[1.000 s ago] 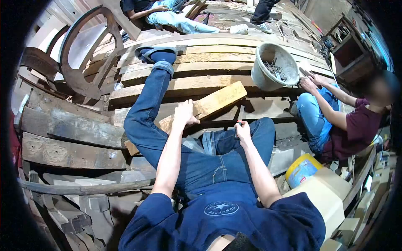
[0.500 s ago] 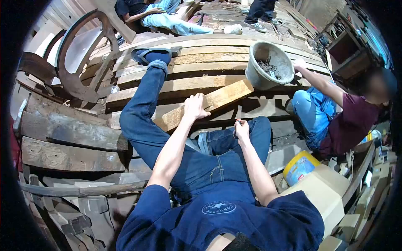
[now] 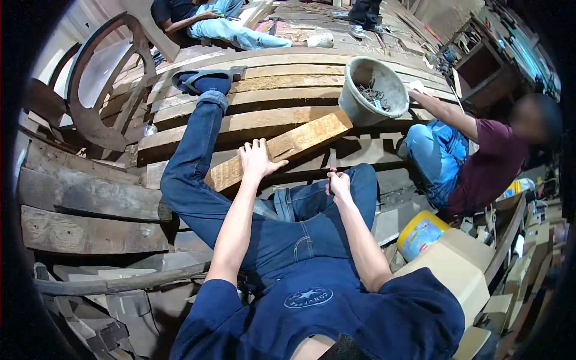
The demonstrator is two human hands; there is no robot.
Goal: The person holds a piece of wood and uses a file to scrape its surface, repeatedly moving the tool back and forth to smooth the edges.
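Note:
My left hand point(image 3: 257, 161) rests on a thick block of light wood point(image 3: 309, 137), fingers over its upper face and thumb stretched along the near edge. The block lies at a slant in front of my bent legs, its far end close to a grey bucket point(image 3: 354, 99). In my closed right hand point(image 3: 338, 183), above my right thigh, is a slim tool point(image 3: 332, 158) with a dark and reddish handle and a narrow blade pointing away from me. Its exact kind is too small to tell.
Thin dark metal pieces lie in the bucket. At right sits a person in a maroon shirt point(image 3: 495, 153), one arm reaching to the bucket. A yellow tub point(image 3: 420, 234) stands by my right side. Curved wooden frames point(image 3: 81, 90) are at left; two more people are at the back.
The view has shifted a little, so the scene sits further left. My left hand has slid slightly down the block, its fingers more spread. My right hand keeps the tool.

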